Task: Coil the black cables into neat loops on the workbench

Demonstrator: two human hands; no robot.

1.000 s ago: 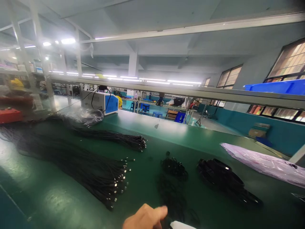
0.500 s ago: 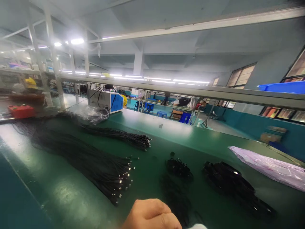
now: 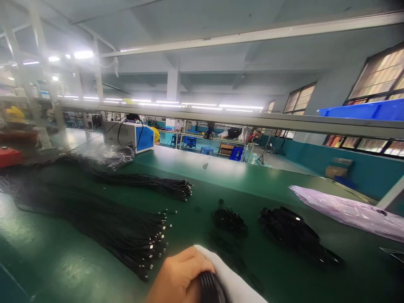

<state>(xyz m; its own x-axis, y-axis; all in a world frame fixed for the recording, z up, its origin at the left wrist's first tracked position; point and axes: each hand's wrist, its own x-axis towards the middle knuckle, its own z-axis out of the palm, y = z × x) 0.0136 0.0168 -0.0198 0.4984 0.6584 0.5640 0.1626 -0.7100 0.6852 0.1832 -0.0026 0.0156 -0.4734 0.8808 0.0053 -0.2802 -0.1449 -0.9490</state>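
The green tabletop (image 3: pixel 75 269) fills the foreground before me, running back toward the rest of the room. Across its far side, raised above the surface, passes a pale shelf rail (image 3: pixel 221 116). A long bundle of black cables (image 3: pixel 104 227) lies spread on the left, its metal-tipped ends fanned toward the middle. At far right rests a lilac plastic-wrapped item (image 3: pixel 344 212); above it, on the rail's shelf, sits a blue bin (image 3: pixel 362 110). A heap of black coils (image 3: pixel 293 233) lies right of centre. A second, slimmer cable bundle (image 3: pixel 148 181) lies behind the long one, ends also toward the middle. A white shape (image 3: pixel 224 269) slants in from the lower edge, touching the left hand; whether it is the right hand under a covering cannot be determined, nor can that hand's state. The bare left hand (image 3: pixel 176 273) is at bottom centre, fingers curled, gripping a black cable coil (image 3: pixel 211 290) whose strands run side by side; the frame edge cuts off its lower part. A grey-and-blue machine (image 3: pixel 128 135) stands at the back left, with a clear plastic bag (image 3: pixel 107 155) just in front. A smaller black heap (image 3: pixel 229 219) lies beyond the left hand. Smallest noted: a dark round piece (image 3: pixel 221 202), just behind that heap.
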